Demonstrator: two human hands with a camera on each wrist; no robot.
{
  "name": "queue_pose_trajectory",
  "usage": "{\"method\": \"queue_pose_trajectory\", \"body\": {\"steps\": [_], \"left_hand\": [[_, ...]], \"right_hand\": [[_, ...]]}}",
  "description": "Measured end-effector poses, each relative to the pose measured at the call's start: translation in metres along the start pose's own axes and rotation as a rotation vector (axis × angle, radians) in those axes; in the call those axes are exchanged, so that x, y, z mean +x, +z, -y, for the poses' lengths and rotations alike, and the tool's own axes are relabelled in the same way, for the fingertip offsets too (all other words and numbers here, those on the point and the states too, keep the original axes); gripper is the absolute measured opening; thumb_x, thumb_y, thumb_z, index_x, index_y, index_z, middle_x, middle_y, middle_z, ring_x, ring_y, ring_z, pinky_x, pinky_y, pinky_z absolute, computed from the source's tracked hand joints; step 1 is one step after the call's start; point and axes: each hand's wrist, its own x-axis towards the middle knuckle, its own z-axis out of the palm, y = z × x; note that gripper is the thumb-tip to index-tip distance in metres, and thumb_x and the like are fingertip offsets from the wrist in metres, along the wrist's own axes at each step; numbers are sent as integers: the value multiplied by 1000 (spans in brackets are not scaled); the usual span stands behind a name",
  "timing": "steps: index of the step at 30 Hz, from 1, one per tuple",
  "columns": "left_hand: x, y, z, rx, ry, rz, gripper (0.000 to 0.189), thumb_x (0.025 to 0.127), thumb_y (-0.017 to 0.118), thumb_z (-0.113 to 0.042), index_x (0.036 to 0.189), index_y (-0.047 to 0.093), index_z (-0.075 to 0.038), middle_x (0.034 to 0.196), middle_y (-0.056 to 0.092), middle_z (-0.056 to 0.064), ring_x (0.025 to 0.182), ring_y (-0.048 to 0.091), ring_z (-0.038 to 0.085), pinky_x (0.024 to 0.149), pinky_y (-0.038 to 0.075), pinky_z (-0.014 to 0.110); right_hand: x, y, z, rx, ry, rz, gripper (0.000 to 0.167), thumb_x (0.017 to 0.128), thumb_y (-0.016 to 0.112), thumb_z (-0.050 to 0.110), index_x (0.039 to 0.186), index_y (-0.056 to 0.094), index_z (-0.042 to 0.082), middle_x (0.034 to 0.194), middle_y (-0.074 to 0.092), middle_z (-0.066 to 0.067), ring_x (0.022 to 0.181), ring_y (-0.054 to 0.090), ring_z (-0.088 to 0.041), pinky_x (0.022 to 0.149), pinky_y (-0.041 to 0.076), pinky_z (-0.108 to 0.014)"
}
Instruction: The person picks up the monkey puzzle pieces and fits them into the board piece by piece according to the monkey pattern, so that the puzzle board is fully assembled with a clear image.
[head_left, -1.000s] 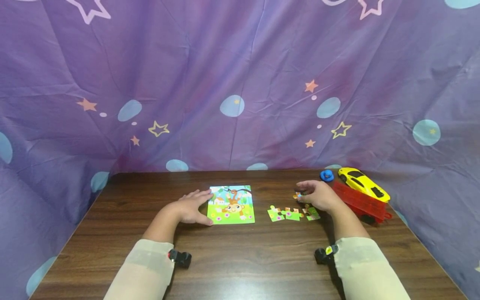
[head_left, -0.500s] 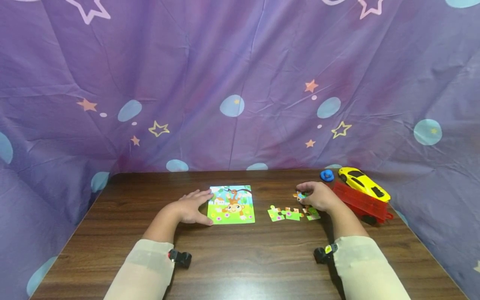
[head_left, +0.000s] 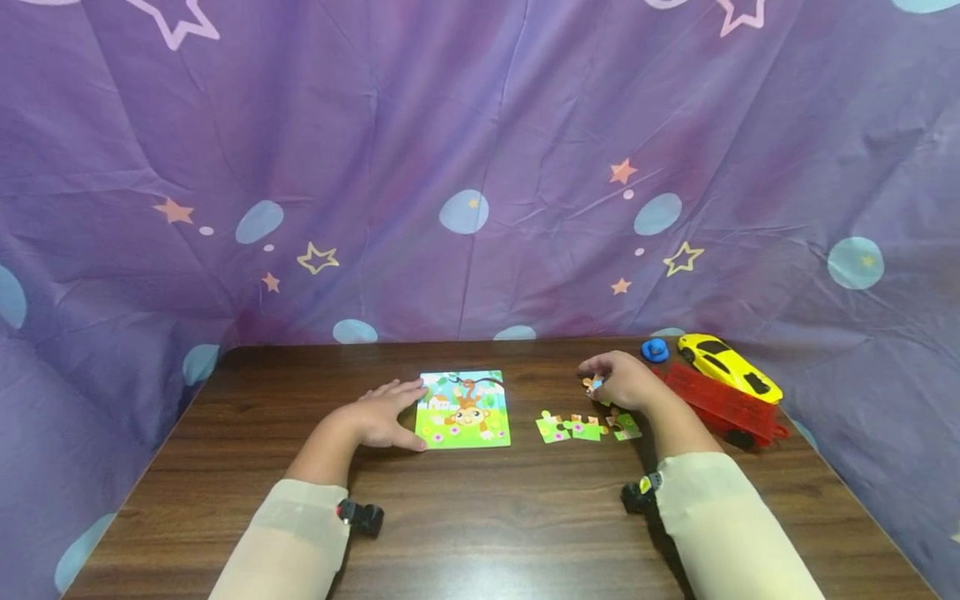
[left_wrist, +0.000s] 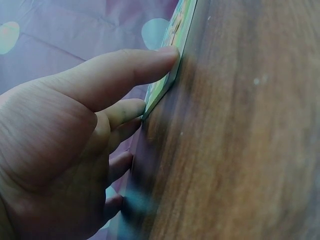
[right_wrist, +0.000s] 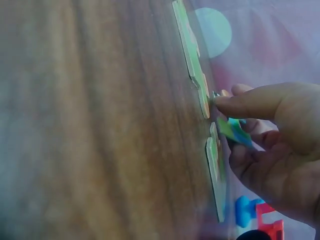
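Note:
A square picture puzzle (head_left: 467, 432) with a monkey hanging from a branch lies flat on the brown table. My left hand (head_left: 384, 417) spreads along its left side, the thumb at the near corner and a forefinger at the far one. In the left wrist view the thumb (left_wrist: 145, 65) presses the puzzle's edge. To the right, my right hand (head_left: 632, 383) pinches a puzzle piece (head_left: 591, 385) between thumb and fingers, tilted up. Green jigsaw pieces (head_left: 586, 430) lie in a row just in front of it. My palm and fingers partly hide the held piece.
Right of my right hand stand a red toy trailer (head_left: 722, 403) with black wheels and a yellow toy car (head_left: 729, 367). A small blue toy (head_left: 655, 350) sits behind them. A purple star-patterned cloth (head_left: 420, 167) hangs along the table's back edge.
My right hand has moved slightly forward and to the left, carrying the puzzle piece away from the row of pieces. The left hand and the monkey puzzle have stayed put.

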Motion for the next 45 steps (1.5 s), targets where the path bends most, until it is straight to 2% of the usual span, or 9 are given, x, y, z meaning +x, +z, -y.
{"method": "queue_pose_trajectory", "body": {"steps": [6, 9, 13, 17, 22, 27, 33, 40, 45], "left_hand": [[1, 1, 1, -1, 3, -2, 102, 87, 82, -55, 171, 31, -26, 182, 19, 1, 170, 7, 40, 135, 6, 71], [2, 1, 1, -1, 1, -1, 102, 86, 82, -55, 171, 31, -26, 182, 18, 0, 170, 7, 40, 135, 5, 71], [1, 1, 1, -3, -2, -1, 102, 86, 82, -54, 170, 31, -26, 182, 19, 0, 170, 7, 40, 135, 5, 71], [0, 1, 0, -4, 0, -2, 102, 86, 82, -53, 170, 32, -25, 182, 19, 1, 169, 8, 40, 135, 5, 71], [0, 0, -1, -3, 4, 0, 102, 86, 82, -53, 170, 32, -24, 182, 20, 1, 169, 8, 41, 135, 6, 70], [0, 0, 0, 0, 10, -1, 103, 85, 82, -53, 170, 32, -23, 182, 20, 2, 169, 9, 42, 135, 6, 71], [0, 0, -1, 1, 11, -3, 103, 85, 82, -53, 170, 32, -23, 182, 20, 2, 169, 9, 42, 134, 7, 71], [0, -1, -1, 2, 16, -6, 103, 86, 82, -52, 170, 32, -22, 182, 20, 3, 169, 10, 42, 134, 7, 71], [0, 0, -1, 5, 12, -6, 103, 85, 82, -53, 170, 32, -22, 182, 20, 3, 169, 10, 42, 135, 7, 71]], "right_hand": [[5, -1, 8, -4, -18, -1, 52, 82, 83, 3, 133, 72, 1, 130, 73, -25, 117, 68, -38, 100, 58, -53], [6, 1, 12, -5, -5, -9, 51, 83, 83, 4, 133, 72, 2, 133, 74, -23, 120, 69, -37, 103, 57, -53], [8, 4, 21, 30, -14, -25, 43, 86, 83, 8, 128, 74, 3, 118, 79, -18, 107, 72, -29, 93, 60, -44], [10, 9, 37, 105, -65, -25, 36, 87, 82, 7, 122, 76, 4, 100, 79, -9, 93, 70, -19, 83, 57, -32], [11, 19, 59, 201, -137, -1, 27, 88, 81, 5, 114, 78, 5, 94, 78, -6, 85, 68, -12, 78, 56, -29], [13, 28, 81, 249, -166, 39, 24, 93, 78, 10, 117, 79, 9, 98, 80, -7, 80, 68, -14, 70, 58, -30], [17, 42, 103, 261, -185, 93, 33, 94, 73, 8, 127, 78, 11, 110, 78, -7, 93, 69, -14, 77, 60, -28], [25, 56, 119, 268, -216, 114, 35, 90, 73, 2, 125, 77, 6, 102, 75, -5, 89, 67, -13, 76, 60, -27], [28, 62, 125, 244, -244, 121, 35, 90, 74, 1, 124, 77, 6, 103, 75, -6, 93, 67, -15, 82, 57, -28]]}}
